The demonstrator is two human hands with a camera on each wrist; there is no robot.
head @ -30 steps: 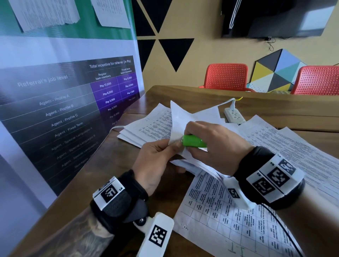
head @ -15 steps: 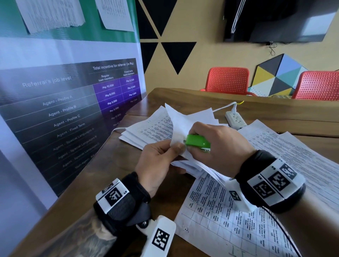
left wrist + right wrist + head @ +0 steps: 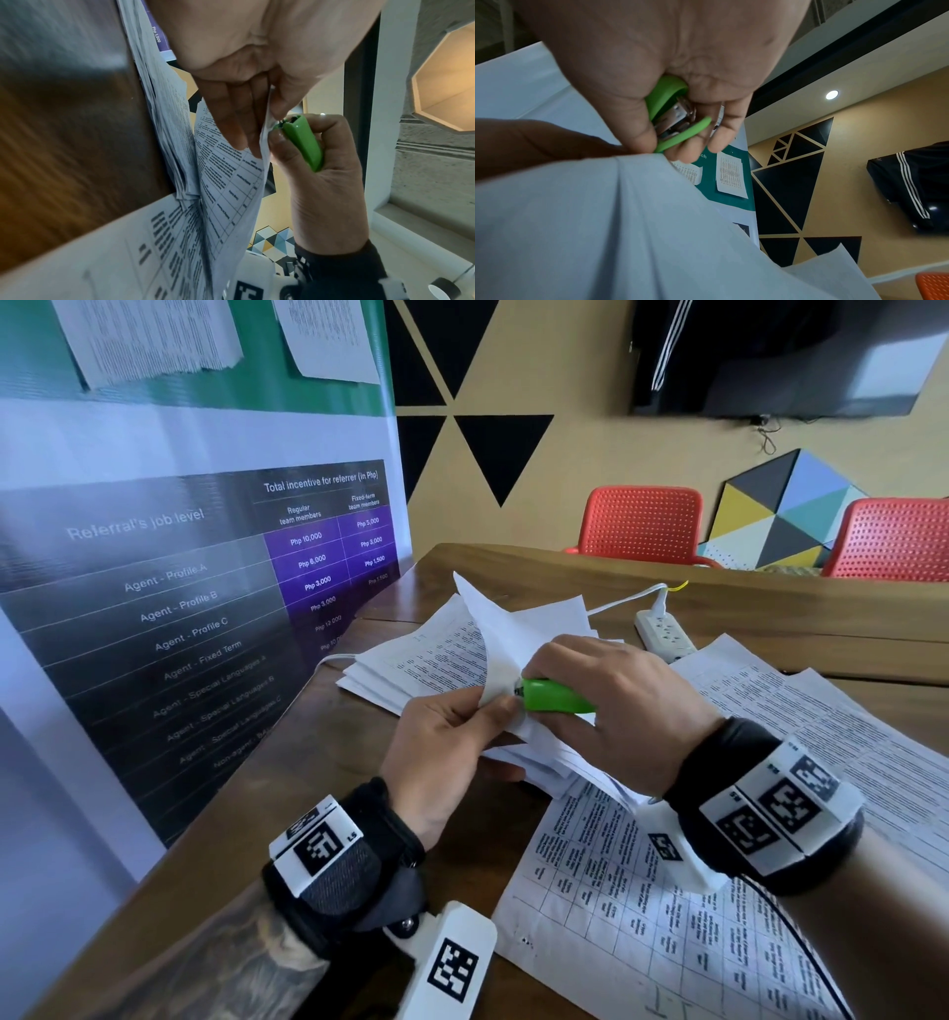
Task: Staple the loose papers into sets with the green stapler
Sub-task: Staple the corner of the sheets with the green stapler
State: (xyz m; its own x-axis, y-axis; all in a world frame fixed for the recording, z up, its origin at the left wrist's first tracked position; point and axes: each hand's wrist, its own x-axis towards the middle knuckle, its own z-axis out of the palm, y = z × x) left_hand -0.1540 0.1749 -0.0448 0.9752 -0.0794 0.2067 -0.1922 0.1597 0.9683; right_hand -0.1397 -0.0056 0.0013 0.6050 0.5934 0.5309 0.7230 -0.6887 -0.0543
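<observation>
wooden table [image 3: 318, 752] | left hand [image 3: 441, 752] pinches paper set [image 3: 506, 634]; right hand [image 3: 621, 706] fingers wrapped round green stapler [image 3: 557, 695]

A bright green stapler [image 3: 557, 695] is seen at frame centre, white papers [image 3: 518, 629] printed with black tables around it, and red perforated chairs [image 3: 644, 521] at upper right.

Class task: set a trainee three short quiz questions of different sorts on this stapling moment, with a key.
1. True or false: the green stapler lies on the wooden table.
2. Which hand pinches the lifted paper set? A left hand B right hand
3. Fill in: the white power strip lies beyond the ___ hand.

Key
1. False; the right hand grips it at the paper's corner.
2. A
3. right
</observation>
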